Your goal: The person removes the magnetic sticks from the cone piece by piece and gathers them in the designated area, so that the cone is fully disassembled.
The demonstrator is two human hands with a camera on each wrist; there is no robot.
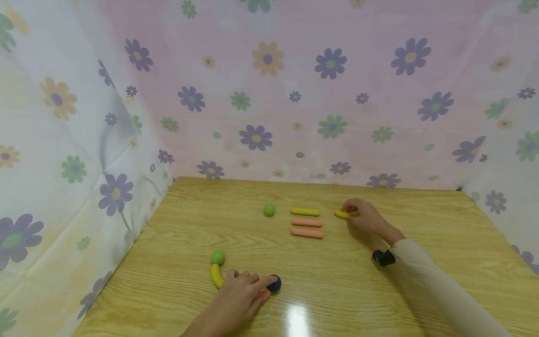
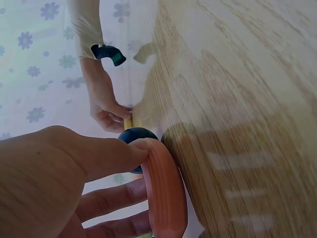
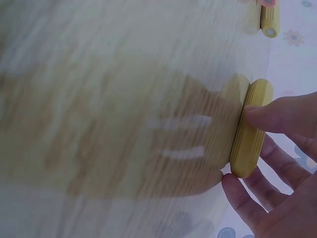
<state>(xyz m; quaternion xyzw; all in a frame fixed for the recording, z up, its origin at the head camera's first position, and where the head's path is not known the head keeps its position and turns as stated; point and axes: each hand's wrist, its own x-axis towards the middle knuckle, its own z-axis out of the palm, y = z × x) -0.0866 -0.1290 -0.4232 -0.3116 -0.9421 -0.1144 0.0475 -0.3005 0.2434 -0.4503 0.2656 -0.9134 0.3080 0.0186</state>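
One orange piece (image 2: pixel 166 193), pinched in the left grip (image 1: pixel 240 296), barely shows from above; the right grip (image 1: pixel 365 217) pinches a yellow piece (image 3: pixel 247 148).

A glossy, light yellow-brown wood-grain table (image 1: pixel 332 271), with a bright white glare spot (image 1: pixel 297 320) near its front, runs back to a pale pink cloth backdrop (image 1: pixel 286 89) with purple, orange and green daisies, between a creased whitish flowered left cloth (image 1: pixel 54 145) and a similar right cloth (image 1: pixel 505 145).
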